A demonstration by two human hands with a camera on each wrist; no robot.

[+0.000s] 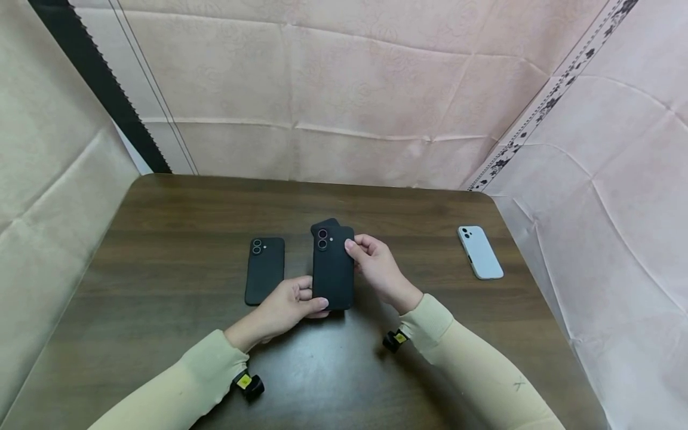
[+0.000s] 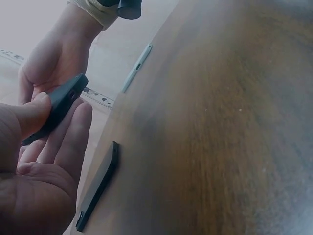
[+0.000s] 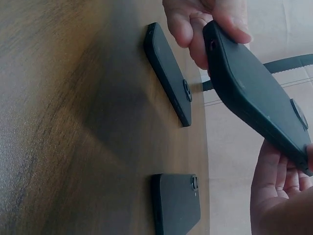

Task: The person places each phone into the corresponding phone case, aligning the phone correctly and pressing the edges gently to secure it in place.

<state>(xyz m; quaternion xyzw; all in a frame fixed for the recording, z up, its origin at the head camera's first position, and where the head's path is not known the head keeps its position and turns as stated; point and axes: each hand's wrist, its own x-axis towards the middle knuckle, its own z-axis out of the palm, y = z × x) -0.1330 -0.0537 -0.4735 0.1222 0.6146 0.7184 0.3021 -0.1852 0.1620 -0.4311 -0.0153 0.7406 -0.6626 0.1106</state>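
Note:
A dark smartphone (image 1: 333, 272) with two stacked camera lenses is held up off the table, back side showing in the head view. My left hand (image 1: 285, 306) grips its lower left corner, thumb on the back and fingers beneath. At the upper right edge, my right hand (image 1: 383, 272) pinches it between thumb and fingers. Part of another dark phone (image 1: 324, 223) shows behind the held one, which hides most of it. To the left, a third dark phone (image 1: 265, 272) lies camera side up, close by my left hand.
On the right side of the wooden table (image 1: 161, 239) lies a pale blue phone (image 1: 481, 253), camera side up. Creased light cloth (image 1: 365, 89) hangs behind the table's far edge and along both sides. Each wrist carries a small black camera (image 1: 248, 384).

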